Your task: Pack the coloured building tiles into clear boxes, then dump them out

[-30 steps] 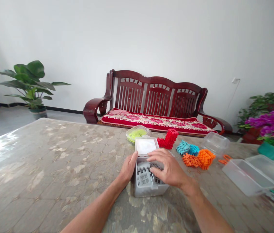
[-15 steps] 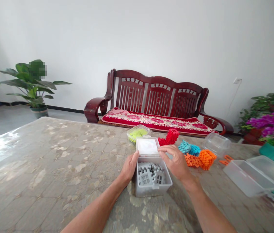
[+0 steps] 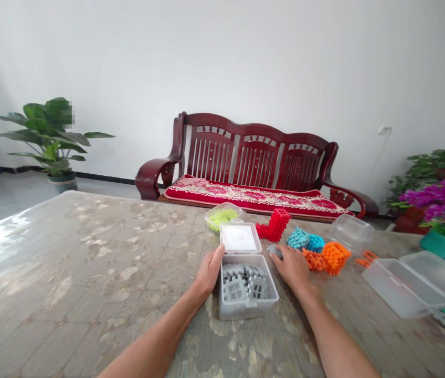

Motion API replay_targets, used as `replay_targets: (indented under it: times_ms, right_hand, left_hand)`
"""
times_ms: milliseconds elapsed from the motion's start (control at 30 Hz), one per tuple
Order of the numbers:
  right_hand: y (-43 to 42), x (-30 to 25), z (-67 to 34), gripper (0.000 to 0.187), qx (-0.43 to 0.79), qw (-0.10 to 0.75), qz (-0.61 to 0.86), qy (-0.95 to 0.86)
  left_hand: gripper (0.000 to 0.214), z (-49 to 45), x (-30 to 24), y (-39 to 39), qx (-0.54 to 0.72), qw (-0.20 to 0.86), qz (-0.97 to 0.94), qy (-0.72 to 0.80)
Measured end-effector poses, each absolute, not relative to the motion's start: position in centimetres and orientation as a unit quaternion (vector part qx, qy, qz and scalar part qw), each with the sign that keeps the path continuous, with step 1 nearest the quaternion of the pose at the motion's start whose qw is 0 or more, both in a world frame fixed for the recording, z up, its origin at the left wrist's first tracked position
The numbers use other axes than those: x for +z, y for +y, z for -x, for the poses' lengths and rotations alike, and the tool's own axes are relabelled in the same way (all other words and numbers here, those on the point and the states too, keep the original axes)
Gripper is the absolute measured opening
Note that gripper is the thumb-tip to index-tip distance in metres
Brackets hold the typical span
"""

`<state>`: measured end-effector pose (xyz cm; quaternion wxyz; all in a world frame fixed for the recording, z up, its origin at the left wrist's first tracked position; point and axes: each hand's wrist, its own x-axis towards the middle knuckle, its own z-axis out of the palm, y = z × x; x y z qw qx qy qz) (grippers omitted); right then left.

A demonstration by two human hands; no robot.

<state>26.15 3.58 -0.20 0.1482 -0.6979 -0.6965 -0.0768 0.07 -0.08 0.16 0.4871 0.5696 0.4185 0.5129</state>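
A clear plastic box (image 3: 248, 311) stands in front of me with its lid (image 3: 240, 239) tipped back. Grey interlocking building blocks (image 3: 242, 283) fill it, some with window-like openings. My left hand (image 3: 209, 270) is closed against the box's left side, its thumb up by the lid hinge and its other fingers mostly hidden. To the right of the box, my right hand (image 3: 293, 266) pinches a grey building block (image 3: 274, 251) low over the table.
Red (image 3: 277, 224), blue (image 3: 305, 239) and orange block clusters (image 3: 335, 257) lie behind and right. A box of yellow-green pieces (image 3: 223, 215) stands behind the lid. Clear containers (image 3: 403, 289) sit at the right. A wooden bench (image 3: 254, 152) is beyond the table (image 3: 88, 294).
My right hand has left the lid's edge and moved down to the right, where a grey block shows at its fingertips. The lid leans back slightly further. My left hand stays at the box.
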Motion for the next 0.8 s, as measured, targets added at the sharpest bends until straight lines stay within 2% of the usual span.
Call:
replay_targets:
  times_ms: [133,200,300,367,533,700,800]
  right_hand:
    - [3.6,-0.2,-26.0,0.031,-0.050,0.198,0.701,-0.683]
    - [3.7,0.2,-25.7,0.032,0.017,0.271,0.687,-0.674]
    - [3.4,1.9,-24.9,0.040,0.180,0.425,0.592,-0.661]
    - [2.7,3.7,-24.1,0.045,0.253,0.470,0.520,-0.667]
    - [-0.9,8.3,-21.6,0.035,0.199,0.387,0.437,-0.787]
    - [-3.6,9.7,-19.3,0.039,0.176,0.271,0.348,-0.880]
    - [-3.8,9.6,-18.7,0.031,0.175,0.274,0.347,-0.880]
  left_hand:
    - [0.062,-0.1,0.3,-0.2,0.514,0.481,-0.567,0.428]
    - [0.062,-0.1,0.2,-0.1,0.514,0.488,-0.563,0.425]
    - [0.062,-0.1,-0.1,0.0,0.517,0.498,-0.560,0.414]
    - [0.062,-0.1,-0.2,0.1,0.519,0.496,-0.561,0.411]
    - [0.061,-0.1,-0.1,0.1,0.517,0.488,-0.565,0.419]
    - [0.061,-0.1,0.2,0.0,0.518,0.467,-0.571,0.432]
    - [0.061,-0.1,0.1,0.1,0.522,0.459,-0.575,0.431]
